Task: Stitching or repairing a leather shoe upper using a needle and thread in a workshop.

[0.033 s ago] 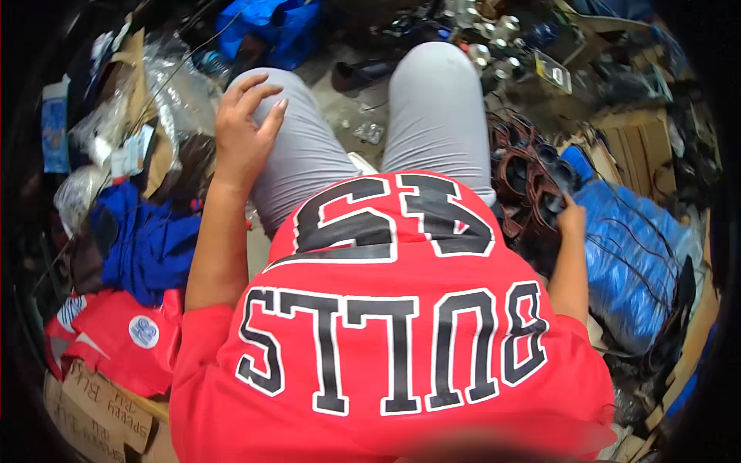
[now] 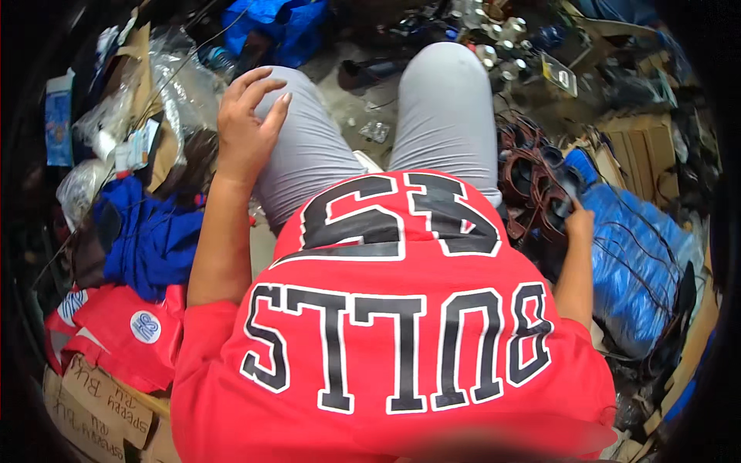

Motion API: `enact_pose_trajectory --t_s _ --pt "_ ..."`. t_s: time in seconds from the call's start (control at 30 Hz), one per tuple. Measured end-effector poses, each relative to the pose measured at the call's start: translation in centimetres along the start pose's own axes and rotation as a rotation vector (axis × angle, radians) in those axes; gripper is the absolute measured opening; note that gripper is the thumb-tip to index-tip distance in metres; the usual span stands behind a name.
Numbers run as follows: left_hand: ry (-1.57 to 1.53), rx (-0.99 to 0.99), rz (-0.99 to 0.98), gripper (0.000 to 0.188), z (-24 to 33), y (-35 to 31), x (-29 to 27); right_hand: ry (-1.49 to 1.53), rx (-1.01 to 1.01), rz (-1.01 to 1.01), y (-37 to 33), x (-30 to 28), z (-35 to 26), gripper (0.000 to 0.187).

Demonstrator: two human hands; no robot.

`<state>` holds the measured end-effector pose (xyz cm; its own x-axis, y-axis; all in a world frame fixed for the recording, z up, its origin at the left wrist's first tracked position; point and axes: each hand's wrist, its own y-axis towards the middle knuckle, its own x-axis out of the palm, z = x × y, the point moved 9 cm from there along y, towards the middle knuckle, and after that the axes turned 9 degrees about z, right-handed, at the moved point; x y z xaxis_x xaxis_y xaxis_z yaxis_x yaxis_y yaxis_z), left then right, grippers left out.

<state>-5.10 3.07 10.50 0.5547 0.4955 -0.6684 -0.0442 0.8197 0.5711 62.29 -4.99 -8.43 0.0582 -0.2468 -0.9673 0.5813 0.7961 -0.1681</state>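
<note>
My left hand [image 2: 248,123] rests on my left thigh near the knee, its fingers apart and slightly bent, with nothing in it. Over at the right, my right hand [image 2: 579,222] is closed at the near right edge of a pile of brown leather shoe uppers [image 2: 532,174]. One finger presses against the leather; the other fingers are partly hidden. The uppers have dark openings and lie bunched together beside my right leg.
A blue plastic-wrapped bundle [image 2: 629,262] and cardboard [image 2: 641,154] lie right. Small bottles [image 2: 505,46] and a blue bag [image 2: 278,27] lie ahead. At left are clear plastic [image 2: 181,81], blue cloth [image 2: 147,239], a red bag [image 2: 116,328] and marked cardboard [image 2: 108,405].
The whole view has shifted slightly, so things sit a little farther right in it. Both hands keep about the same places on the thigh and at the uppers.
</note>
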Motion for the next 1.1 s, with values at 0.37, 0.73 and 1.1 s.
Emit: enact_pose_trajectory --t_s 0.37,0.73,1.1 --pt "-0.094 0.156 -0.205 0.023 0.4 6.8 8.3 0.175 -0.376 0.244 1.5 -13.0 -11.3 0.041" --pt "0.544 -0.279 -1.243 0.032 -21.1 2.1 33.3 0.759 -0.760 0.377 -3.5 -17.6 -32.8 0.040" --pt "0.394 -0.657 -1.400 0.064 -23.4 -8.7 41.1 0.774 -0.768 0.220 -2.5 -17.7 -34.4 0.041"
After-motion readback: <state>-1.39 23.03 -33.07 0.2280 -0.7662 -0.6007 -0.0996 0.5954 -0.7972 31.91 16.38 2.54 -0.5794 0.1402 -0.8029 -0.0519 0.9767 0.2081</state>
